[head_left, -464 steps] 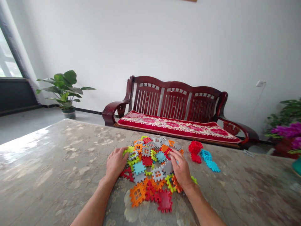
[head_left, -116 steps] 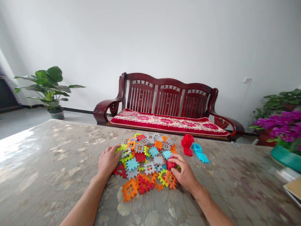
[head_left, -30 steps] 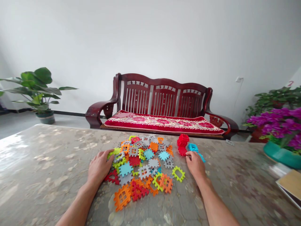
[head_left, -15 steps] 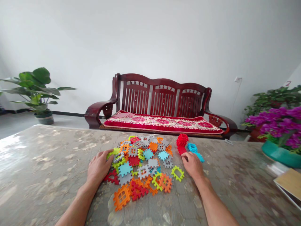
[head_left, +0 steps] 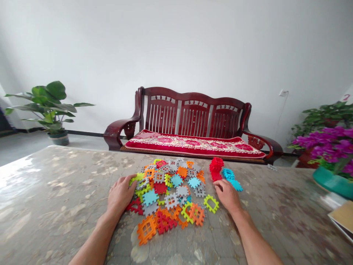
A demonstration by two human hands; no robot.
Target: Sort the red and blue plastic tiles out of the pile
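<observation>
A heap of notched plastic puzzle tiles (head_left: 160, 188) in orange, red, grey, lime green and light blue lies spread on the table. My left hand (head_left: 121, 193) rests at the heap's left edge, index finger and thumb apart, beside a lime green tile (head_left: 137, 178); the other fingers are partly hidden. On the right, my right hand (head_left: 227, 194) lies loosely curled on the table, its fingertips close to a stack of red tiles (head_left: 216, 165). No held thing shows in it. Blue tiles (head_left: 234, 184) sit just beyond its knuckles. A lime green frame tile (head_left: 211, 204) lies left of that hand.
A patterned cover lies on the table (head_left: 68, 206). One grey tile (head_left: 272, 167) is near the far edge. A teal flowerpot (head_left: 331, 182) with purple flowers and a box-like object (head_left: 343, 215) stand at the right. Behind is a wooden bench (head_left: 193, 117); a potted plant (head_left: 56, 110) stands left.
The whole view has shifted slightly, so everything appears a little farther right. Both hands and the tiles keep their places relative to each other.
</observation>
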